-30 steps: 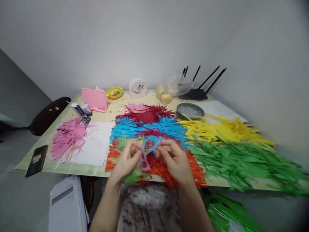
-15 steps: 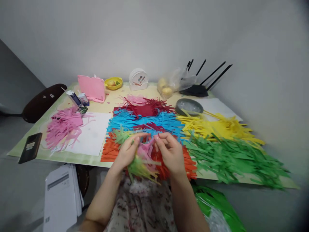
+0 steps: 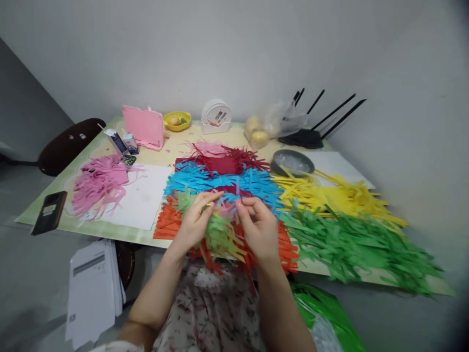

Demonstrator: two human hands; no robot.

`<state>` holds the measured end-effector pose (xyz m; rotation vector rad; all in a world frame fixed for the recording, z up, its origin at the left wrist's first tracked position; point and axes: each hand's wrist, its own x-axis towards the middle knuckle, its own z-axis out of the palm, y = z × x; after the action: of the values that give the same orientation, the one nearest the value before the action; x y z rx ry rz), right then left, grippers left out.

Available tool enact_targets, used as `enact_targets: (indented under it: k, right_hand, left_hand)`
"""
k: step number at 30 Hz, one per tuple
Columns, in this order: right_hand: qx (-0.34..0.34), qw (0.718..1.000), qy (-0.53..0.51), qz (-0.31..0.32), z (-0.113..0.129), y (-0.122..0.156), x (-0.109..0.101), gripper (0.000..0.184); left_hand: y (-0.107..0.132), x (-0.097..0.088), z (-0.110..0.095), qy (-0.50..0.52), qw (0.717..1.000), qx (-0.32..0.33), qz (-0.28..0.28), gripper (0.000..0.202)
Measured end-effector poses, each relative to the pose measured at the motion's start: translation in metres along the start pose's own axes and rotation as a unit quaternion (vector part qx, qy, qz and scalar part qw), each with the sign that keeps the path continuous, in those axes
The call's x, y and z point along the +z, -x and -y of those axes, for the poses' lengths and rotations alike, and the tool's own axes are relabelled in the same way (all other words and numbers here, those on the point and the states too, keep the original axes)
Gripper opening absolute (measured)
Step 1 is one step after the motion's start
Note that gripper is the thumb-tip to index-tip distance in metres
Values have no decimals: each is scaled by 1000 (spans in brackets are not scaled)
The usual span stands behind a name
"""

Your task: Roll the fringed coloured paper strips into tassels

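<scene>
Left hand [image 3: 195, 222] clamped on light-green fringe [image 3: 222, 237], right hand [image 3: 261, 227] pinching blurred pink strip [image 3: 227, 209]; orange fringe [image 3: 166, 221] along front edge of desk [image 3: 124, 231] partly hidden.

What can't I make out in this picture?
All in the head view:
- Thin, pale-pink, paper-like strip by the bare right hand: blurred, partly behind fingers.
- What the bare left hand grips: hidden by the hand.
- Shiny green plastic bag: cut off by the bottom edge.
- Round grey bowl: contents too blurred.
</scene>
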<state>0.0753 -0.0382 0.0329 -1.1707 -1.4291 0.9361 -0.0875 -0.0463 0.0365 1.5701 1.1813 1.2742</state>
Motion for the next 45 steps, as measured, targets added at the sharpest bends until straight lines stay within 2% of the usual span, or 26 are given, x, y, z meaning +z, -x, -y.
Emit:
enact_targets:
  k: [4, 6, 9, 11, 15, 18, 20, 25, 29, 35, 37, 40, 43, 45]
  right_hand:
    - [-6, 1000, -15, -1, 6, 0, 4, 19]
    - [-8, 1000, -23, 3, 9, -1, 6, 19]
    - [-12, 999, -33, 6, 12, -1, 8, 19]
    - [-12, 999, -38, 14, 12, 0, 7, 16]
    - [-8, 1000, -23, 4, 8, 5, -3, 19]
    - [-3, 1000, 3, 28, 6, 10, -9, 16]
    - [-5, 998, 15, 53, 8, 12, -9, 18]
    - [-8, 998, 33, 45, 11, 10, -4, 18]
    - [9, 998, 29, 54, 10, 9, -3, 18]
    - [60, 987, -75, 131, 0, 4, -3, 24]
    - [35, 993, -56, 100, -2, 2, -2, 20]
    - [-13, 992, -118, -35, -1, 0, -4, 14]
    - [-42, 951, -252, -175, 4, -3, -14, 12]
    - [-64, 937, -261, -224, 6, -5, -24, 15]
  left_hand:
    - [3, 7, -4, -32, 998, 9, -48, 37]
    - [3, 11, -6, -32, 997, 14, -62, 32]
    - [1, 16, -7, -11, 999, 11, -51, 15]
    - [-1, 16, -7, 23, 998, -11, -53, 10]
    - [-3, 11, -3, 140, 985, -70, -71, 22]
    - [-3, 7, 0, 172, 979, -86, -65, 25]
    - [-1, 7, -1, 165, 981, -84, -57, 24]
    - [1, 7, -3, 147, 985, -80, -49, 24]
    - [3, 4, -5, 73, 995, -50, -36, 20]
    - [7, 2, -6, -57, 997, -1, 57, 15]
    - [7, 3, -6, -69, 995, 1, 69, 16]
    - [5, 3, -2, -74, 994, -14, 83, 17]
    - [2, -5, 2, -55, 995, -27, 81, 25]
    - [2, -13, 4, -23, 997, -44, 61, 32]
